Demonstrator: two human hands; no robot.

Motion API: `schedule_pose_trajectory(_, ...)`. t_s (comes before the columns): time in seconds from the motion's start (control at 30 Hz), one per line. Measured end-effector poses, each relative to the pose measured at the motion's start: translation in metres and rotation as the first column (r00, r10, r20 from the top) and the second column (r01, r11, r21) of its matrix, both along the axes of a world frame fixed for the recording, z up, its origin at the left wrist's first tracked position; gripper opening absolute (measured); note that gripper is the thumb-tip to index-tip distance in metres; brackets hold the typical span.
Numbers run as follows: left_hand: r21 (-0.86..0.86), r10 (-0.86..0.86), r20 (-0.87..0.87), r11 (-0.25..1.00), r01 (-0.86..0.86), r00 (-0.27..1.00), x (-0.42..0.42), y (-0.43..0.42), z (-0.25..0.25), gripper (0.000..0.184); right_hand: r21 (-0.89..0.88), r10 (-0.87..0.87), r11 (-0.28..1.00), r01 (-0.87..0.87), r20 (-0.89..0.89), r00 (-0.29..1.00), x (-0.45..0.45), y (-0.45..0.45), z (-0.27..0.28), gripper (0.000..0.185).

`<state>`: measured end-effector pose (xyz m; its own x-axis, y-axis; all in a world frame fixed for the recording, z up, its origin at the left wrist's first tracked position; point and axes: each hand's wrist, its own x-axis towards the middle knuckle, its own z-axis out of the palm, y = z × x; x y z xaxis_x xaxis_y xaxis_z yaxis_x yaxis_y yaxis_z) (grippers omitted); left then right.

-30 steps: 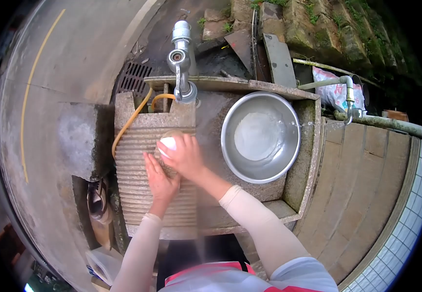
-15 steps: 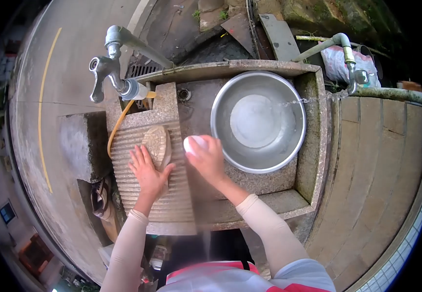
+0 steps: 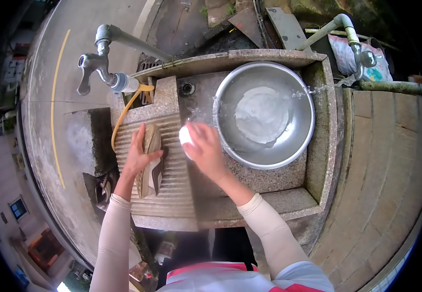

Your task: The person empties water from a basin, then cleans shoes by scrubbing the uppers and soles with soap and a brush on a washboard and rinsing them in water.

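A shoe [image 3: 150, 168] with a tan sole and pale upper is tipped onto its side on the ridged stone washboard [image 3: 172, 194]. My left hand [image 3: 137, 155] grips it from the left, its thumb across the shoe and its fingers along the sole side. Just right of the washboard, my right hand [image 3: 205, 148] is closed around a white rounded object [image 3: 186, 136]; its full shape is hidden by my fingers. A few water drops fly above it. Beside that hand, a metal basin [image 3: 265, 163] with water in it stands in the stone sink [image 3: 327, 146].
Water runs from the right tap [image 3: 359, 68] into the basin. At the left, another tap [image 3: 101, 68] carries a yellow hose [image 3: 123, 119] past the washboard. A second shoe [image 3: 105, 187] lies below a stone block [image 3: 91, 141]. A drain hole [image 3: 187, 89] is behind my right hand.
The shoe has turned from sole-up onto its side, and my left hand has moved from lying spread on it to gripping it. My right hand has shifted slightly up and left with the white object.
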<state>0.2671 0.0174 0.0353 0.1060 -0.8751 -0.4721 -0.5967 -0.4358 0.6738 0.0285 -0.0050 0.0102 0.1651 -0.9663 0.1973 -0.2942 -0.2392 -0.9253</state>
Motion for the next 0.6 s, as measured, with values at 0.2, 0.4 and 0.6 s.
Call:
schedule_pose_trajectory(0.2,-0.223,-0.28,-0.031,0.938,0.266,0.96,-0.034,0.013,0.051,0.076,0.359,0.12,0.932,-0.04,-0.204,0.972,0.079,-0.056,0.049,0.053)
schedule_pose_trajectory(0.4,-0.245,-0.708,0.371,0.549,0.799,0.6,-0.042,0.004,0.109,0.081,0.61,-0.044,0.705,-0.361,0.545,0.837,0.061,-0.054,0.03,0.052)
schedule_pose_trajectory(0.6,0.095,-0.761,0.371,0.601,0.794,0.532,0.008,0.064,0.061,0.084,0.437,0.052,0.894,-0.097,0.114,0.992,0.063,0.038,0.006,0.05)
